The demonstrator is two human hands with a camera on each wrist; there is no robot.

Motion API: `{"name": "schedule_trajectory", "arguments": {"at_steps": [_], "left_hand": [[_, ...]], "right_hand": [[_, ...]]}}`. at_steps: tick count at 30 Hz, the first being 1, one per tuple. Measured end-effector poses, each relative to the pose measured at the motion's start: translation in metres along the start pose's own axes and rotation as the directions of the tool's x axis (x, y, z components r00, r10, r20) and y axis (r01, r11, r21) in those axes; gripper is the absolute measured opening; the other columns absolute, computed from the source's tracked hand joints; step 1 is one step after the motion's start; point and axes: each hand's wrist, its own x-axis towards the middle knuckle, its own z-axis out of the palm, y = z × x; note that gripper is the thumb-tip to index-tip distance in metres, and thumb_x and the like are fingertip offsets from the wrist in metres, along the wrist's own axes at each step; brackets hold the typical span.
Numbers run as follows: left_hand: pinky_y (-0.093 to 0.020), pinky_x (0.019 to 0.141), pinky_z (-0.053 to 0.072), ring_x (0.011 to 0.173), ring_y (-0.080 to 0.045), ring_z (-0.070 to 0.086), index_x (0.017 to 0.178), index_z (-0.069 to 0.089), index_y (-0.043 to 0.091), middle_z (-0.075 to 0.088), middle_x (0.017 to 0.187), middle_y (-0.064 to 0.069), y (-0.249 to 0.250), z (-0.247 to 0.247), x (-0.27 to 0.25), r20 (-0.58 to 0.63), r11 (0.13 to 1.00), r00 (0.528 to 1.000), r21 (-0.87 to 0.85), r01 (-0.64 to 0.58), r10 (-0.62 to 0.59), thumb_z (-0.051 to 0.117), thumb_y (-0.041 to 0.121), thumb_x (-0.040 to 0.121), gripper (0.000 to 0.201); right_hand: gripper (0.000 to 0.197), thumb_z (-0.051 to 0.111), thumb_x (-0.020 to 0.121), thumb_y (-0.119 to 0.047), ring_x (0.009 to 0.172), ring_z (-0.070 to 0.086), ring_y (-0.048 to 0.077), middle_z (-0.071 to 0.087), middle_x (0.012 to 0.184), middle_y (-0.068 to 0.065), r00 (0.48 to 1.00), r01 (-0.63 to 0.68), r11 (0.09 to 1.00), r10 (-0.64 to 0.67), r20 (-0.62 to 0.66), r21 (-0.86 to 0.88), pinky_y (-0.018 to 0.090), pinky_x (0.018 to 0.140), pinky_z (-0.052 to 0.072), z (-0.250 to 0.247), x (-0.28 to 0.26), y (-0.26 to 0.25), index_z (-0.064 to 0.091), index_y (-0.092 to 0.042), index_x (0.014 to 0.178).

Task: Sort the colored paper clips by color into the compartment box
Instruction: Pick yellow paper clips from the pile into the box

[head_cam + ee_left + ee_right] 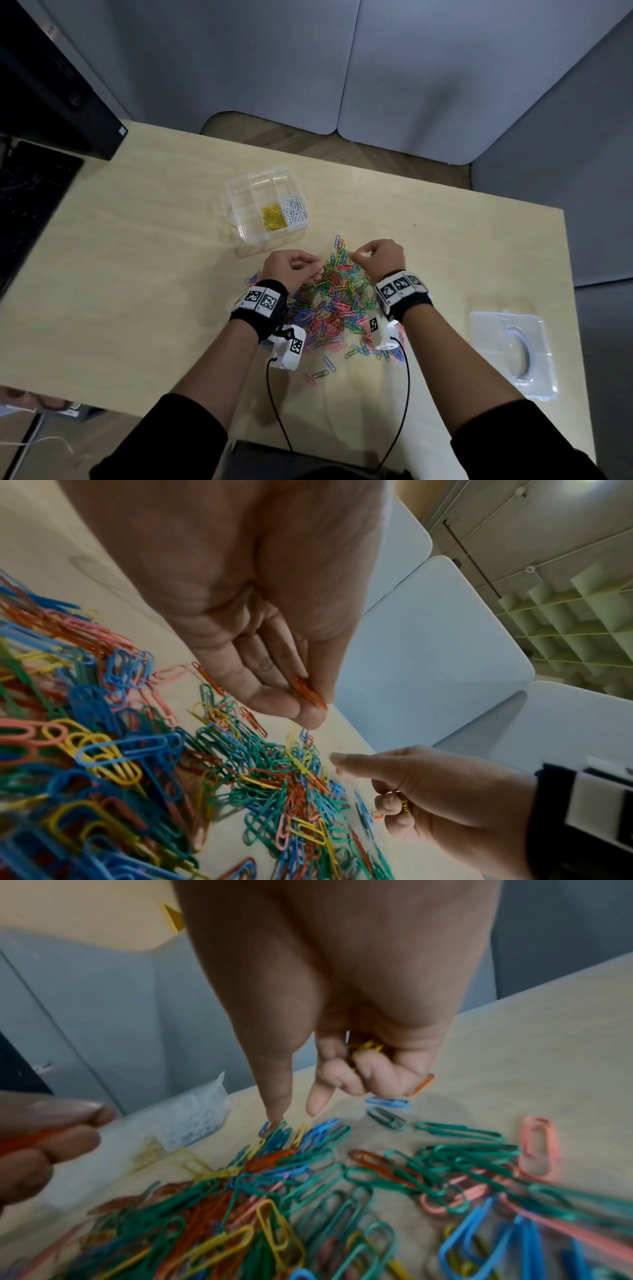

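Observation:
A heap of mixed coloured paper clips (335,301) lies on the wooden table (137,274) between my hands. Behind it stands the clear compartment box (239,192); one cell holds yellow clips (272,217), the neighbouring cell white clips (294,212). My left hand (308,710) hovers at the heap's left edge and pinches orange clips (308,693) at its fingertips. My right hand (294,1114) points thumb and forefinger down at the heap's far end. Its other fingers curl round a bunch of yellow clips (366,1047), and an orange clip (421,1085) sticks out beside them.
A clear plastic lid (513,353) lies near the table's right edge. A black computer case (51,85) and a dark keyboard (27,205) sit at the left. Grey partition panels (376,68) stand behind the table. A few stray clips (322,373) lie near the front.

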Motion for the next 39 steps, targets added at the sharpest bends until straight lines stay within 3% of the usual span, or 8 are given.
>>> {"name": "schedule_trajectory", "arguments": {"at_steps": [4,7,12,17,20,27,35,39], "left_hand": [[-0.029,0.067,0.059,0.067,-0.02,0.071,0.093,0.072,0.002,0.074,0.079,-0.013,0.0,-0.007,0.001,-0.048,0.999,0.998,0.026,0.032,-0.031,0.07,0.007,0.088,0.008],[-0.026,0.055,0.052,0.06,-0.019,0.06,0.097,0.069,0.007,0.069,0.076,-0.011,-0.004,-0.008,0.011,-0.089,0.994,0.992,0.052,0.1,-0.095,0.051,0.001,0.097,0.019],[-0.027,0.054,0.042,0.06,-0.022,0.055,0.095,0.072,0.02,0.069,0.093,-0.008,0.001,-0.005,0.022,-0.09,0.952,0.995,0.3,0.067,-0.042,0.038,0.006,0.093,0.037],[-0.025,0.059,0.044,0.057,-0.01,0.056,0.089,0.068,0.026,0.065,0.07,0.006,0.01,0.013,0.025,0.024,0.849,0.994,0.518,-0.103,0.106,0.064,0.032,0.088,0.007],[-0.026,0.075,0.051,0.077,-0.01,0.063,0.088,0.073,0.03,0.071,0.091,0.009,0.009,0.021,0.029,0.134,0.76,0.978,0.615,-0.207,0.158,0.076,0.034,0.079,0.011],[-0.038,0.083,0.055,0.084,-0.016,0.066,0.084,0.077,0.029,0.072,0.097,0.005,0.002,0.02,0.036,0.189,0.674,0.959,0.682,-0.284,0.213,0.075,0.031,0.082,0.004],[-0.032,0.065,0.041,0.071,-0.019,0.052,0.082,0.054,0.011,0.055,0.076,0.0,-0.003,0.005,0.032,0.11,0.799,0.958,0.531,-0.281,0.264,0.053,0.018,0.095,0.015],[-0.035,0.064,0.049,0.066,-0.025,0.06,0.08,0.049,0.012,0.065,0.071,-0.005,-0.011,-0.01,0.032,0.053,0.901,0.99,0.412,-0.14,0.129,0.051,0.017,0.096,0.017]], "right_hand": [[0.021,0.076,0.08,-0.023,0.053,0.06,0.015,0.069,0.061,0.001,0.998,-0.064,0.994,0.064,0.004,-0.084,0.034,0.08,0.059,0.016,0.007,-0.008,0.076,-0.005,0.069],[0.023,0.068,0.084,-0.017,0.056,0.056,0.019,0.064,0.061,0.006,0.996,-0.085,0.992,0.087,0.022,-0.092,0.042,0.093,0.052,0.019,0.005,-0.009,0.075,0.003,0.076],[0.019,0.069,0.088,-0.02,0.085,0.068,0.028,0.073,0.089,0.014,0.99,-0.111,0.971,0.088,0.112,0.212,0.036,0.079,0.057,0.012,-0.007,0.009,0.069,0.0,0.091],[0.021,0.057,0.094,-0.001,0.079,0.068,0.018,0.069,0.09,0.012,0.921,-0.347,0.617,0.083,0.38,0.707,0.026,0.069,0.055,0.006,-0.025,0.009,0.065,-0.002,0.113],[0.021,0.058,0.095,-0.004,0.07,0.064,0.016,0.063,0.078,0.007,0.913,-0.38,0.506,0.071,0.401,0.775,0.024,0.063,0.053,0.004,-0.028,0.009,0.068,0.002,0.112],[0.016,0.08,0.079,-0.03,0.064,0.066,0.011,0.074,0.072,-0.002,0.992,-0.066,0.948,0.029,0.119,0.313,0.02,0.054,0.048,0.018,-0.012,0.006,0.08,-0.015,0.084],[0.015,0.069,0.076,-0.015,0.056,0.066,0.018,0.072,0.064,0.005,1.0,-0.004,0.998,0.005,0.015,-0.069,0.03,0.054,0.059,0.038,0.004,-0.019,0.076,-0.007,0.065],[0.011,0.072,0.08,-0.019,0.064,0.069,0.016,0.074,0.074,0.004,0.998,-0.007,0.994,0.0,0.058,0.11,0.026,0.06,0.058,0.032,-0.002,-0.006,0.078,-0.012,0.076]]}}
